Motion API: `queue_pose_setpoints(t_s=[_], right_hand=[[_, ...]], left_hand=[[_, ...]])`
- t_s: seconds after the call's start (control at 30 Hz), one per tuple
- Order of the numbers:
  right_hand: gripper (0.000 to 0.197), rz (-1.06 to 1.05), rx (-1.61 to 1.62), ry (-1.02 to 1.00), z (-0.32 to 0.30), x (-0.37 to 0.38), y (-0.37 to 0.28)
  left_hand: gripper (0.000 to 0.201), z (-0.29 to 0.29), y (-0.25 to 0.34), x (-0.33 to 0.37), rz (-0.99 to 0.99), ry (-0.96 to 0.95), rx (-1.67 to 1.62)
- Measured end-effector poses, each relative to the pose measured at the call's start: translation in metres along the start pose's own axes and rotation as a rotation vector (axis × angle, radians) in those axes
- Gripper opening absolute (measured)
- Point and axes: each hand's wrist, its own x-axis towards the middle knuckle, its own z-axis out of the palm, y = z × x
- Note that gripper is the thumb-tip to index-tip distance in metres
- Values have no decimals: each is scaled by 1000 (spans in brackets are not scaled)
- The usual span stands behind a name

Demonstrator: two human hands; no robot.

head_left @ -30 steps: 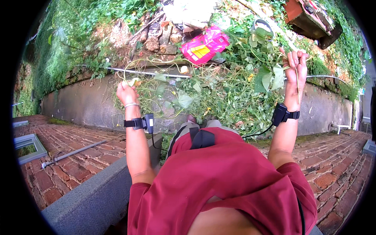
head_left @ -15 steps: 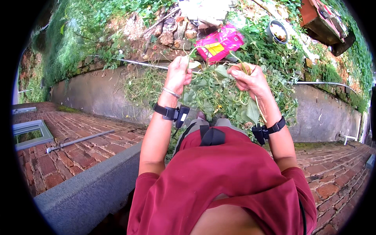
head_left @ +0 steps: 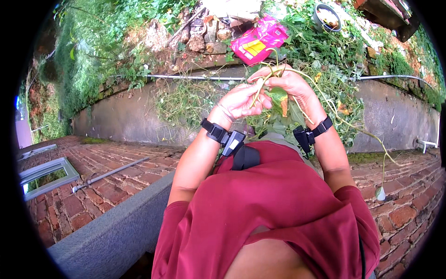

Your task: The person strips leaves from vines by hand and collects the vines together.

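My left hand [head_left: 241, 100] and my right hand [head_left: 290, 83] meet in front of me, above a heap of cut greenery. Both are closed on green vine stems [head_left: 265, 80], the left pinching them close beside the right fingers. From the right hand a long thin vine [head_left: 344, 114] trails out to the right, with a small pale leaf [head_left: 380, 193] dangling at its end. A green leaf with a brown, withered edge [head_left: 279, 98] hangs under the right fingers. Beneath, the vine heap [head_left: 186, 104] lies on the concrete.
Beyond my hands lies a bright pink plastic bag [head_left: 253, 49] with a yellow patch. A grey pipe [head_left: 186, 77] runs along the concrete edge. A round dark pot [head_left: 327, 18] stands at the upper right. Brick walls [head_left: 109, 195] and a grey ledge [head_left: 111, 228] flank me.
My hands were apart and have come together, the left moving right to join the right. The long vine now stretches out to the right of my right arm.
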Motion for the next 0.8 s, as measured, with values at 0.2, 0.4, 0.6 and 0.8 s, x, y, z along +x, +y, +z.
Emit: queue_pose_setpoints(t_s=[0.2, 0.4, 0.6, 0.8], right_hand=[[19, 110, 82, 300, 1, -11, 12], [16, 168, -126, 628, -20, -8, 21], [28, 59, -1356, 708, -25, -2, 68], [18, 309, -458, 413, -37, 3, 83]], left_hand=[[31, 1, -3, 8, 186, 131, 48], [11, 1, -18, 0, 316, 379, 700], [15, 38, -5, -9, 282, 565, 757], [15, 28, -12, -19, 337, 564, 667]])
